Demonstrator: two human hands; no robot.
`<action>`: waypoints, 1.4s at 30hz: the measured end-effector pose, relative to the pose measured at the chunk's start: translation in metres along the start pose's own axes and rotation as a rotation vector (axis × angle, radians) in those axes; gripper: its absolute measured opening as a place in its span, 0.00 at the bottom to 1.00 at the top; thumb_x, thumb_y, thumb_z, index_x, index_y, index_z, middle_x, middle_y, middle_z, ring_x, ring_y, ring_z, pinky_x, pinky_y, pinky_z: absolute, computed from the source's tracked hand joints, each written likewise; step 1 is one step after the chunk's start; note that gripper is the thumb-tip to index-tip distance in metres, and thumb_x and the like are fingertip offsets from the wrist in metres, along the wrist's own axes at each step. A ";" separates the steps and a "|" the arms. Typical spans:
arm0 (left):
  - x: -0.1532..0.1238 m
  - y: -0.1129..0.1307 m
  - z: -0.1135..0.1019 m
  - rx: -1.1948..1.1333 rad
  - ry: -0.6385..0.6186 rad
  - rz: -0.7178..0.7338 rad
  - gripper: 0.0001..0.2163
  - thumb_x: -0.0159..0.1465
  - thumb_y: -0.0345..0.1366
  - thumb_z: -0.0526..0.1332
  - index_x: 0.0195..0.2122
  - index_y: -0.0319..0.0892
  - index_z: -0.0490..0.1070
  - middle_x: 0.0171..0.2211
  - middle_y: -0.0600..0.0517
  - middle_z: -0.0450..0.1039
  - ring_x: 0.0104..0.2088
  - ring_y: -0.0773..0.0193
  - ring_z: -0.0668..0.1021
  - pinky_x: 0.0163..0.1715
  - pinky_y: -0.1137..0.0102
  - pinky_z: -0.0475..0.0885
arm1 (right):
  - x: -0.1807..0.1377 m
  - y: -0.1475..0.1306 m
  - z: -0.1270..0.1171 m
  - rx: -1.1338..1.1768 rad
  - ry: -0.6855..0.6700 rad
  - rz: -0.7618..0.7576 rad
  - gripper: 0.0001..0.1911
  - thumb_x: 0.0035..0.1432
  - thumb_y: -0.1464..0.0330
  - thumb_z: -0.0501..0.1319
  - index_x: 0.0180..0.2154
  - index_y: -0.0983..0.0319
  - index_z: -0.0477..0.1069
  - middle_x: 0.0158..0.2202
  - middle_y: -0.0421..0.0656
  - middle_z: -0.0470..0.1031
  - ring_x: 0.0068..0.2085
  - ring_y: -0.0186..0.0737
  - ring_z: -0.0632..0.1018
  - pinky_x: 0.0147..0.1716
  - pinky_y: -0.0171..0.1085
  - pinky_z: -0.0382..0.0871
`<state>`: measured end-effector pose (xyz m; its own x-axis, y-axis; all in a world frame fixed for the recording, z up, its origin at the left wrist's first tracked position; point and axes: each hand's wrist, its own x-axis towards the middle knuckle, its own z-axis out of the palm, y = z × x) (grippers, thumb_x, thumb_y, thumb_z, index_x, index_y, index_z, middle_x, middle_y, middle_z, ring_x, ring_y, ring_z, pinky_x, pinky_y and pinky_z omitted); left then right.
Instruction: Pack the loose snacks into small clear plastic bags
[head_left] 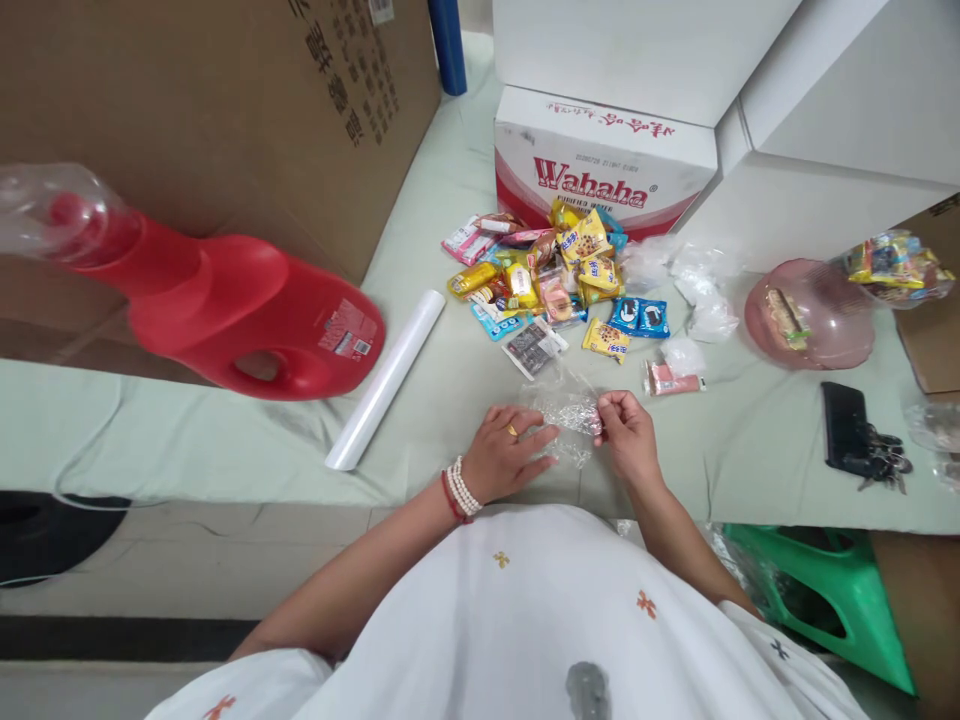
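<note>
A crumpled sheet of clear plastic film [568,412] lies on the cloth in front of me. My right hand [631,436] pinches its right edge between thumb and fingers; something pinkish shows at the fingertips, too small to name. On the film's left side rests my left hand [508,452], fingers stretched out and apart, a ring and bead bracelets on it. Just beyond the film are a dark-printed flat packet [534,347], a yellow cookie packet [606,341] and blue packets [639,317]. Behind them is a heap of wrapped snacks [525,275].
A white film roll [386,380] and a big red jug [255,310] lie to the left. A Wahaha box [600,165] stands behind the snacks. To the right are a pink bowl [855,325], a phone [843,425] with keys [886,460], and a green stool [862,620] below.
</note>
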<state>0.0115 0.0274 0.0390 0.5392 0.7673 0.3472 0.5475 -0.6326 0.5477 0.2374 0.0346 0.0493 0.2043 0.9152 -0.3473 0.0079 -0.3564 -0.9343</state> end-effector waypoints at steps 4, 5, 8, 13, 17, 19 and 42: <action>-0.002 -0.008 0.011 0.087 -0.009 -0.070 0.11 0.73 0.36 0.54 0.38 0.45 0.76 0.30 0.49 0.75 0.33 0.60 0.74 0.36 0.63 0.61 | -0.008 0.003 -0.009 0.045 0.064 -0.028 0.22 0.57 0.48 0.66 0.41 0.58 0.69 0.34 0.41 0.74 0.34 0.39 0.75 0.28 0.37 0.76; -0.002 -0.007 0.013 0.094 0.012 -0.097 0.11 0.73 0.36 0.54 0.38 0.44 0.76 0.30 0.49 0.75 0.33 0.60 0.74 0.36 0.64 0.61 | -0.013 0.005 -0.011 0.048 0.084 -0.022 0.24 0.57 0.48 0.66 0.44 0.59 0.69 0.39 0.44 0.76 0.38 0.41 0.76 0.29 0.38 0.77; 0.001 0.001 0.018 0.102 0.063 -0.156 0.11 0.73 0.37 0.54 0.38 0.44 0.75 0.31 0.49 0.76 0.34 0.59 0.75 0.37 0.64 0.63 | -0.031 0.008 -0.012 0.007 0.037 0.070 0.33 0.51 0.50 0.70 0.52 0.60 0.67 0.46 0.49 0.77 0.38 0.43 0.77 0.23 0.36 0.74; 0.006 0.014 0.023 -0.055 0.129 -0.242 0.11 0.71 0.38 0.57 0.32 0.45 0.73 0.29 0.49 0.74 0.32 0.59 0.73 0.36 0.65 0.64 | -0.042 0.011 0.007 -0.010 -0.165 0.177 0.32 0.47 0.56 0.73 0.52 0.60 0.69 0.28 0.36 0.73 0.23 0.32 0.67 0.20 0.32 0.61; 0.003 -0.001 0.019 -0.463 0.442 -0.702 0.08 0.69 0.41 0.57 0.34 0.45 0.68 0.28 0.54 0.70 0.28 0.65 0.71 0.31 0.70 0.66 | -0.034 0.017 0.009 0.036 -0.159 0.139 0.22 0.46 0.54 0.72 0.38 0.61 0.74 0.25 0.36 0.69 0.22 0.29 0.62 0.21 0.32 0.58; -0.001 -0.011 0.015 -0.626 0.599 -0.920 0.09 0.67 0.43 0.58 0.33 0.46 0.65 0.26 0.57 0.67 0.25 0.67 0.69 0.28 0.72 0.65 | -0.032 0.019 0.004 0.014 -0.143 0.118 0.21 0.48 0.52 0.71 0.35 0.61 0.74 0.25 0.37 0.69 0.22 0.29 0.61 0.20 0.32 0.57; 0.014 0.012 0.010 -0.260 0.380 -0.525 0.07 0.61 0.41 0.64 0.37 0.44 0.74 0.40 0.46 0.74 0.47 0.52 0.73 0.52 0.55 0.68 | -0.035 0.009 0.017 -0.254 -0.192 -0.238 0.13 0.62 0.58 0.62 0.31 0.59 0.68 0.28 0.39 0.70 0.30 0.36 0.69 0.32 0.35 0.64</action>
<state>0.0317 0.0296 0.0425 -0.0420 0.9783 0.2029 0.4778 -0.1587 0.8640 0.2136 0.0026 0.0517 -0.0185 0.9878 -0.1548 0.2798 -0.1435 -0.9493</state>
